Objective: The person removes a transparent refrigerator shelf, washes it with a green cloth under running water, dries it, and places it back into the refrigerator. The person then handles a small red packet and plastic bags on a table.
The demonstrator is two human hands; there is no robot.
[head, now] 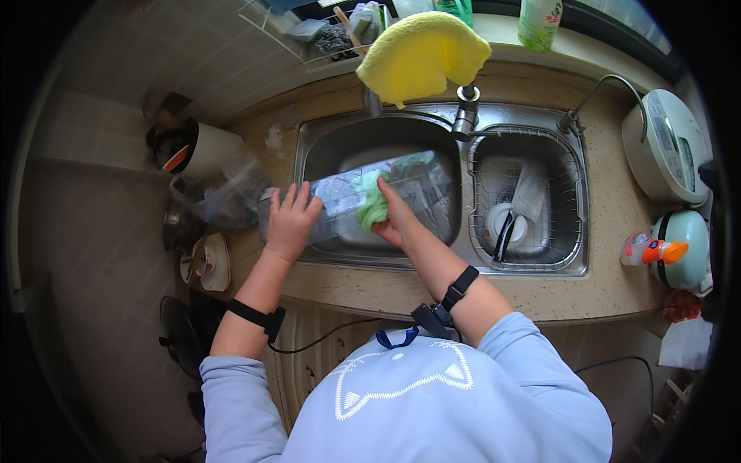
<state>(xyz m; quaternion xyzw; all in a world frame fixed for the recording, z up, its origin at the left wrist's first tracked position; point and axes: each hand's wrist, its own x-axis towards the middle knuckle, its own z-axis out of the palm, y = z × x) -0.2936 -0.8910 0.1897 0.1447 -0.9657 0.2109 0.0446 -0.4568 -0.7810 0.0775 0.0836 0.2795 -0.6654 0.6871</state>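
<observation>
A long clear plastic bin (pixel 428 199) lies tilted over the large left basin (pixel 382 130) of a stainless steel sink. On the bin's left end rests my left hand (pixel 294 223), its fingers spread over the plastic. My right hand (pixel 396 217) grips a light green cloth (pixel 370 199) against the bin's near-middle part. The palm side of my left hand is hidden. Behind the basin, a yellow cloth (pixel 422 55) hangs in front of the faucet (pixel 465 116).
The right basin holds a wire basket (pixel 570 231) with a white bowl (pixel 499 224). A rice cooker (pixel 666 150) and an orange-topped spray bottle (pixel 645 250) stand on the right. At left are a plastic bag (pixel 223 197) and white dishes (pixel 219 269). A wire rack (pixel 336 58) is at the back.
</observation>
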